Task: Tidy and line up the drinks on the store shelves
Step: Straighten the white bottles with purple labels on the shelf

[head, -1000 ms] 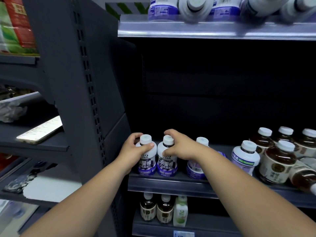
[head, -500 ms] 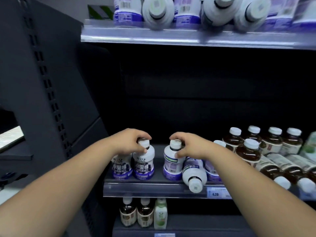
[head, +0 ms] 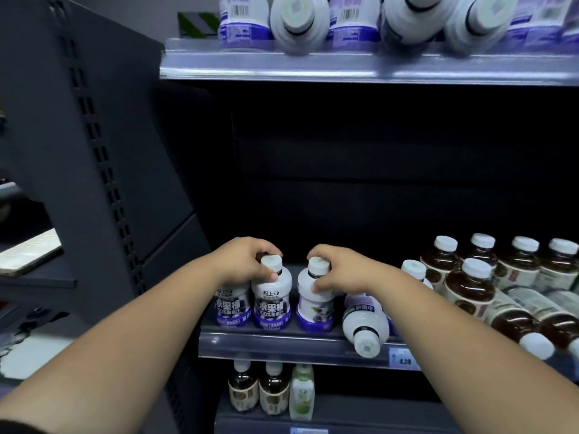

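White plastic purple-label bottle (head: 272, 297) upright on grey metal shelf (head: 282, 344), cap gripped by curled fingers of left hand (head: 247, 261). Twin bottle (head: 233, 306) below those fingers, touching first. Right hand (head: 343, 275) fingers wrapped round neck of purple-based white bottle (head: 314, 300), upright. Down-right of them, toppled white bottle (head: 365, 321) lies cap-forward at shelf lip. Brown tea bottles (head: 470, 285) further right.
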`<action>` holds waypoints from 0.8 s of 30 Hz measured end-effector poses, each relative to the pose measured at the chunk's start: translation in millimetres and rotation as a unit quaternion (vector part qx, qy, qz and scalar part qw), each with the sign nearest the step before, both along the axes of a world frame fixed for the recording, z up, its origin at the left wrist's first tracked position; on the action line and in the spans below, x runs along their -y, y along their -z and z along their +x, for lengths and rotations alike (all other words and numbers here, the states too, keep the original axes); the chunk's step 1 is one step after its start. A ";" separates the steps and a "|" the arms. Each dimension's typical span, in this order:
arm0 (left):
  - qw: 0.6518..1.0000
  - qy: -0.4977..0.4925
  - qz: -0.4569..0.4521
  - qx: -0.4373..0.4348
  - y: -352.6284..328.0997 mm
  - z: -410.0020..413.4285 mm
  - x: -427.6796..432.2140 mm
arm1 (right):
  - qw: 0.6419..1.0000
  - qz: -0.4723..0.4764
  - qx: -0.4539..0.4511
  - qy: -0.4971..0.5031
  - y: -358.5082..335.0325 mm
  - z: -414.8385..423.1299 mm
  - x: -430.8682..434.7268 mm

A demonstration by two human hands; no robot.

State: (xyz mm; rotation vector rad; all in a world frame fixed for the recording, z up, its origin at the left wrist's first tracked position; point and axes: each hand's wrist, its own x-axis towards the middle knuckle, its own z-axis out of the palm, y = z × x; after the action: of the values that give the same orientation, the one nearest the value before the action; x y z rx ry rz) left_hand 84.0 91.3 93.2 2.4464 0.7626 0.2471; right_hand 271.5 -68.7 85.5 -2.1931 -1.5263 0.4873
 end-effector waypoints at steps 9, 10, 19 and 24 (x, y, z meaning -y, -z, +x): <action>1.000 0.004 0.008 -0.011 0.6 -0.9 0.4 | 0.993 0.046 -0.110 0.024 16.7 2.9 -3.1; 1.000 0.005 0.014 -0.013 0.9 -1.3 0.1 | 0.992 0.054 -0.112 0.029 19.3 2.1 -3.9; 0.987 0.035 0.149 -0.042 1.0 7.5 4.3 | 0.989 0.118 -0.055 0.066 21.5 3.1 29.9; 0.986 0.082 0.141 0.016 7.2 34.2 25.0 | 0.941 0.284 -0.066 0.174 67.6 -15.5 84.5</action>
State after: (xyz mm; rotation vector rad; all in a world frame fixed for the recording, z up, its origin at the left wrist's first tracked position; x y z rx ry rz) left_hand 118.2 66.3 86.0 2.7476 0.5372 0.3517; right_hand 255.9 -153.2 17.8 -1.8624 -1.0086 0.0597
